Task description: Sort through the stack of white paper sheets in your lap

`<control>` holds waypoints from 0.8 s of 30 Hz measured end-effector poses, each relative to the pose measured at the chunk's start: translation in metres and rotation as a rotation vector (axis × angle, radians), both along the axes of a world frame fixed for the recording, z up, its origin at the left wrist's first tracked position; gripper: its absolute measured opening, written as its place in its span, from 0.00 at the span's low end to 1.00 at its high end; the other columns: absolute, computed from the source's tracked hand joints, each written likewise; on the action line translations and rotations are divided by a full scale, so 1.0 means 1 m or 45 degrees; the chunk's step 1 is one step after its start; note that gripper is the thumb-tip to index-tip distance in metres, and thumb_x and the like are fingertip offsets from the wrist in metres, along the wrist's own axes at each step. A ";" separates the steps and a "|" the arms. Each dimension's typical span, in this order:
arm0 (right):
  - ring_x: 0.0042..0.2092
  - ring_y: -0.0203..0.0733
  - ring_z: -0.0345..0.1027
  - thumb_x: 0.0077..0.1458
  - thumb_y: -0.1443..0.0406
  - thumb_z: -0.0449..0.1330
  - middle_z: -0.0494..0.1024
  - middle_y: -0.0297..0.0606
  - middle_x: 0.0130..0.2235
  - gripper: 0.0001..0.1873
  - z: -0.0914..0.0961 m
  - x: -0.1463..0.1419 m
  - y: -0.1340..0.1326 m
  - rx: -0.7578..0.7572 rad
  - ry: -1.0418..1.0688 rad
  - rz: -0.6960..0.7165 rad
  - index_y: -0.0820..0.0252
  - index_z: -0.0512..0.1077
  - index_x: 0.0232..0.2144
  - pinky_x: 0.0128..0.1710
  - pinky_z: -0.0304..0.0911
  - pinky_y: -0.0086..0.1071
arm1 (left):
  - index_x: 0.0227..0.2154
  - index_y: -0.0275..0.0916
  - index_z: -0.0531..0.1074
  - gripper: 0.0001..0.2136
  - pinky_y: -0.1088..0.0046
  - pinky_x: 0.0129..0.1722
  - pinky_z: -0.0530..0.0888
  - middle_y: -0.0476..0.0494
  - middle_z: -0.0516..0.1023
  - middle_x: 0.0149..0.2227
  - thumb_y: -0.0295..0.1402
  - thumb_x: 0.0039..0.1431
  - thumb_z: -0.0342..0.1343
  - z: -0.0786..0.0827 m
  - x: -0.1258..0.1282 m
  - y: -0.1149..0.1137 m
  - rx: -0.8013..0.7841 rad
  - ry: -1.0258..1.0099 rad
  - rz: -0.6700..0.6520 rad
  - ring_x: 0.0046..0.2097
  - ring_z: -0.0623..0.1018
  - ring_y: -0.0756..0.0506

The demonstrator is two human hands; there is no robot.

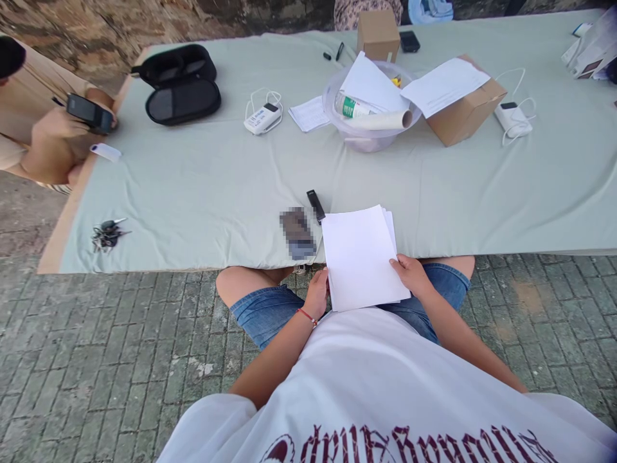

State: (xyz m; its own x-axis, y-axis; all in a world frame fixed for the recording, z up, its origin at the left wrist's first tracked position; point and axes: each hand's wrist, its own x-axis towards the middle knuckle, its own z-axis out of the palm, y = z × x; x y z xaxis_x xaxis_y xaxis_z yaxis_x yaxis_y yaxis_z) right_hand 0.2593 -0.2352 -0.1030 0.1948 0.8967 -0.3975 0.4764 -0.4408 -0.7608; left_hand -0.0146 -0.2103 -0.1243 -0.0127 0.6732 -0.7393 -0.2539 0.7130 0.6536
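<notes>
A small stack of white paper sheets [364, 257] lies over the near edge of the table, its lower part above my lap. My left hand [317, 292] grips the stack's left edge, with its fingers partly hidden beneath. At the right edge my right hand [411, 273] pinches the sheets, thumb on top. The sheets are slightly fanned at the right side. Just left of the stack lie a blurred-out phone-like object [297, 233] and a slim black object [315, 206], whose lower end comes close to the paper's corner.
On the cloth-covered table [216, 193] are keys [108, 235], an open black case [183, 96], a white power bank [263, 118], a plastic basin [369, 143] with papers and a roll, and a cardboard box [463, 116]. At left, another person's hand [58, 125] holds a dark device.
</notes>
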 end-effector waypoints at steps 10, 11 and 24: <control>0.40 0.50 0.72 0.63 0.53 0.48 0.80 0.43 0.38 0.19 0.007 0.025 -0.014 -0.161 -0.530 0.005 0.56 0.74 0.39 0.38 0.60 0.36 | 0.33 0.35 0.76 0.21 0.67 0.39 0.74 0.40 0.82 0.34 0.46 0.41 0.70 -0.007 -0.005 -0.003 -0.031 -0.129 -0.198 0.38 0.80 0.42; 0.40 0.51 0.72 0.64 0.52 0.47 0.80 0.44 0.38 0.20 0.006 0.030 -0.017 -0.201 -0.544 0.020 0.56 0.74 0.38 0.37 0.60 0.37 | 0.33 0.34 0.77 0.22 0.65 0.41 0.74 0.39 0.82 0.35 0.47 0.40 0.70 -0.008 -0.004 -0.004 -0.012 -0.138 -0.214 0.38 0.80 0.42; 0.44 0.46 0.72 0.57 0.48 0.57 0.80 0.36 0.40 0.18 -0.019 0.004 -0.021 -0.141 0.384 -0.240 0.54 0.74 0.38 0.43 0.67 0.38 | 0.41 0.41 0.72 0.18 0.62 0.55 0.71 0.41 0.79 0.49 0.43 0.51 0.66 0.003 0.008 0.001 0.033 -0.215 -0.111 0.51 0.77 0.42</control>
